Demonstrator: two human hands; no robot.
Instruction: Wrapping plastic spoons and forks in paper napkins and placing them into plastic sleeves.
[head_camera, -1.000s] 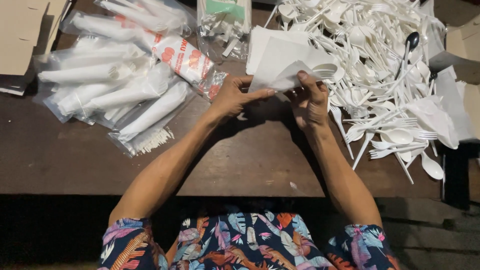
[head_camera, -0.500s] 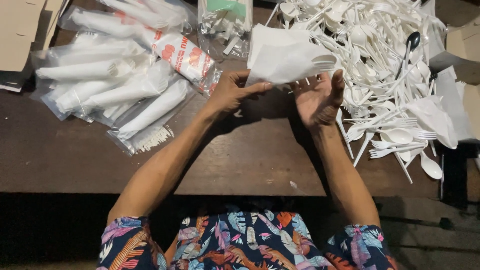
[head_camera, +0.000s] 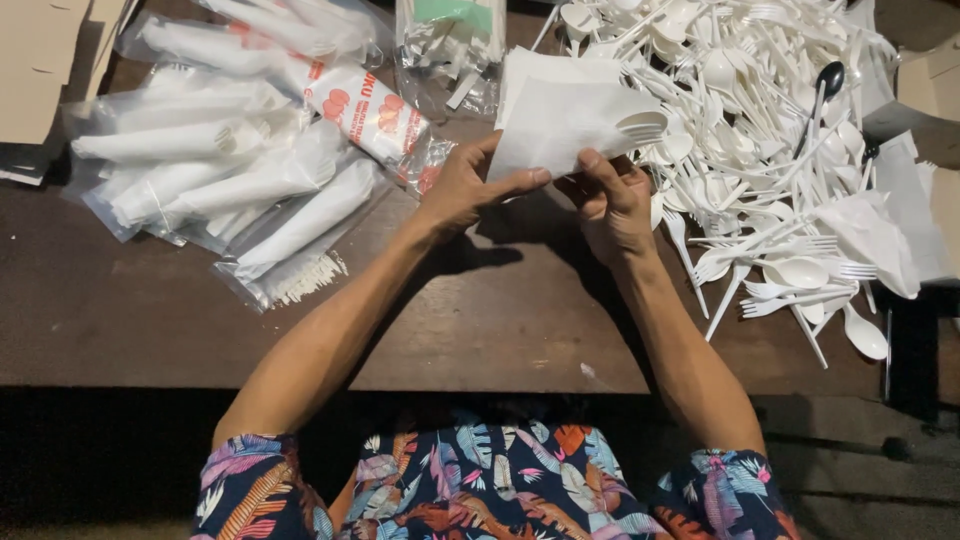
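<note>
Pinching the lower edge of a white paper napkin, the left hand is closing its thumb and fingers on the left corner, and the right hand is gripping the right part of the same edge with its fingertips. Both hands are holding the napkin above the dark wooden table, tilted up toward the camera, probably so the sheet is staying flat and can wrap what is inside. A white plastic fork is sticking out at the napkin's right side, just beyond the right fingers; how much of it is covered I cannot tell.

Right of the right fingers, a big loose pile of white plastic forks and spoons is lying on the table, near enough for an easy reach. One black spoon is resting in it. Left of the left fingers, clear plastic bags are lying in a heap, each holding white rolled napkin bundles. Beyond the fingers, another clear bag is holding small white pieces. Brown cardboard is lying far left.
</note>
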